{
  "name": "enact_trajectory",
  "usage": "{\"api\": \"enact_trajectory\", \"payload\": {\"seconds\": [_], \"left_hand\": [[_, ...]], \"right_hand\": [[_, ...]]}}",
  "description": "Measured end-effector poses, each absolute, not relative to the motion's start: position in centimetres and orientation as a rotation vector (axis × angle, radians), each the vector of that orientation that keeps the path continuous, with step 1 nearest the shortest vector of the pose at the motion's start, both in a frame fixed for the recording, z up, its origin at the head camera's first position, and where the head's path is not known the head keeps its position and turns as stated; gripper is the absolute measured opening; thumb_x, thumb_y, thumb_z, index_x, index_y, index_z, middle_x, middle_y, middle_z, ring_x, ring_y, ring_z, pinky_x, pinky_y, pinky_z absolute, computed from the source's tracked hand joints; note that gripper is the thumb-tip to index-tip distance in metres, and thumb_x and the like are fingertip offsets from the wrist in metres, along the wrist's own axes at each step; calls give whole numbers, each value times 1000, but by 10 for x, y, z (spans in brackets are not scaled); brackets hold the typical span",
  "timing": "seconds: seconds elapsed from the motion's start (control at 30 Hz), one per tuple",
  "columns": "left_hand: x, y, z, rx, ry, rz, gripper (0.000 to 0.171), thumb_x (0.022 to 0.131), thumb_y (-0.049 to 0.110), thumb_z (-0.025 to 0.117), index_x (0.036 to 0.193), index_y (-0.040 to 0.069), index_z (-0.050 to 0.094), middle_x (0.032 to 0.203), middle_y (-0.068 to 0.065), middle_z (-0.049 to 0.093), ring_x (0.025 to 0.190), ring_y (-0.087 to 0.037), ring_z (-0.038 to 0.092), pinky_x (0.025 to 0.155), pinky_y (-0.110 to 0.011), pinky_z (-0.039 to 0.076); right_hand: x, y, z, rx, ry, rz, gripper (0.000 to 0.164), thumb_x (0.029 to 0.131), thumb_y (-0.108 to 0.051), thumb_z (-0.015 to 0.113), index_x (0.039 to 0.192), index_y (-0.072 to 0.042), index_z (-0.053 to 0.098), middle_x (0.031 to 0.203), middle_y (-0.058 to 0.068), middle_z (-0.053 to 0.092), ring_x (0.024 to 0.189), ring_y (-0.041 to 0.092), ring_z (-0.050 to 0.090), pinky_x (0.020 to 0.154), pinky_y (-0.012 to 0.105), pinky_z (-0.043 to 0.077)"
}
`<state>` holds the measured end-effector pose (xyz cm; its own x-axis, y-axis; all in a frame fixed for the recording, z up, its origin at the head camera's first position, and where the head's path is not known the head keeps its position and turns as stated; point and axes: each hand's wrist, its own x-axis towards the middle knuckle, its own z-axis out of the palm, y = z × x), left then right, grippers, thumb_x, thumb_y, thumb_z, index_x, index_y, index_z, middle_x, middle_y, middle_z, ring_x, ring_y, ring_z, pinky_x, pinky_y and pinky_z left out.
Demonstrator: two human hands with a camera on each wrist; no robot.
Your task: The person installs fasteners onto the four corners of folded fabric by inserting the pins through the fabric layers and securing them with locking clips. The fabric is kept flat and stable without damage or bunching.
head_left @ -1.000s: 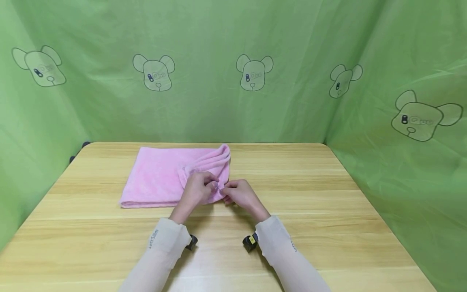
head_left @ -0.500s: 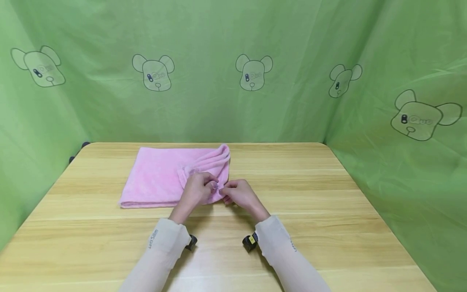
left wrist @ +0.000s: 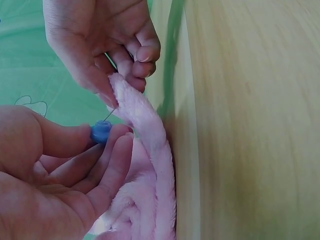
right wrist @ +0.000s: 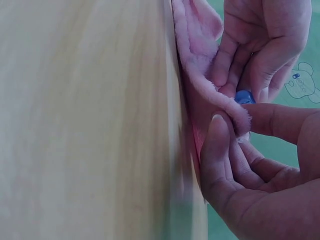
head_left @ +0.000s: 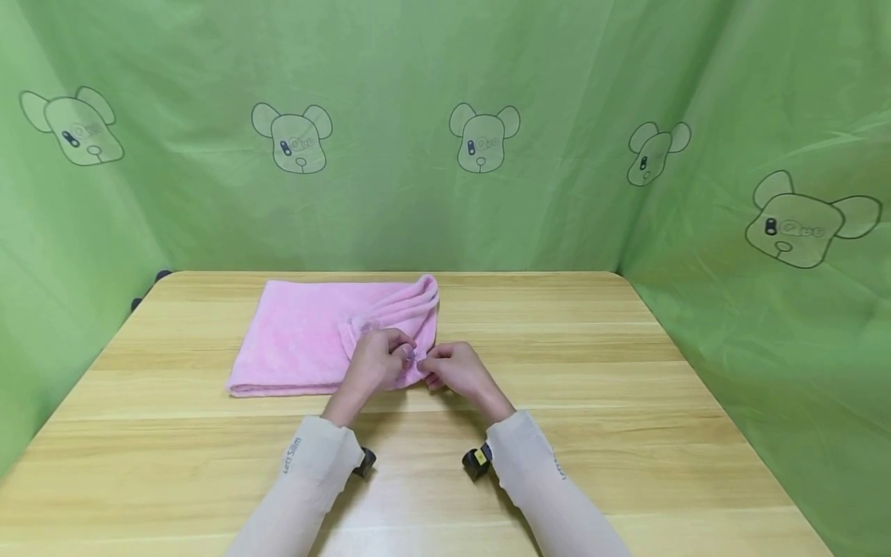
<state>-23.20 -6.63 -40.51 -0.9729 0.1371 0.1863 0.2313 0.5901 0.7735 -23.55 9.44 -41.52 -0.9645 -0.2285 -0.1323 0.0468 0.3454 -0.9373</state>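
Note:
A pink plush cloth (head_left: 295,333) lies folded on the table, its right part gathered in creases. My left hand (head_left: 378,360) is over the near right part of the cloth. In the left wrist view, its thumb and fingers pinch a blue-headed pin (left wrist: 101,133), whose thin metal shaft points at the cloth's edge. My right hand (head_left: 461,371) pinches that raised edge between thumb and fingers, just right of the left hand. The right wrist view shows the pinched edge (right wrist: 235,112) close up, with the blue head partly hidden behind it.
The wooden table (head_left: 592,433) has light planks and rounded far corners. Green curtains (head_left: 390,209) printed with bear outlines hang behind it and at both sides. A small black wrist camera (head_left: 476,463) sits under the right sleeve, another black camera (head_left: 365,463) under the left.

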Motion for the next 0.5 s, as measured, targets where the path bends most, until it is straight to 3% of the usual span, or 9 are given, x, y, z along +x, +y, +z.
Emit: {"api": "enact_trajectory", "payload": {"seconds": [0.33, 0.5], "left_hand": [[-229, -66, -402, -340, -2669, -1335, 9, 82, 5, 75, 91, 6, 73, 83, -4, 73, 80, -17, 66, 80, -39, 53], [-229, -66, -401, -377, -2675, -1303, 8, 83, 4, 75, 91, 7, 76, 89, -3, 73, 89, -19, 66, 86, -41, 50]], "right_hand": [[-236, 95, -415, -135, 2317, -1711, 11, 88, 0, 61, 90, 8, 68, 79, 16, 68, 68, 26, 66, 64, 33, 59], [-234, 96, -413, -143, 2208, -1757, 25, 98, -10, 54, 105, 12, 66, 89, 22, 68, 75, 29, 67, 72, 36, 58]]}}
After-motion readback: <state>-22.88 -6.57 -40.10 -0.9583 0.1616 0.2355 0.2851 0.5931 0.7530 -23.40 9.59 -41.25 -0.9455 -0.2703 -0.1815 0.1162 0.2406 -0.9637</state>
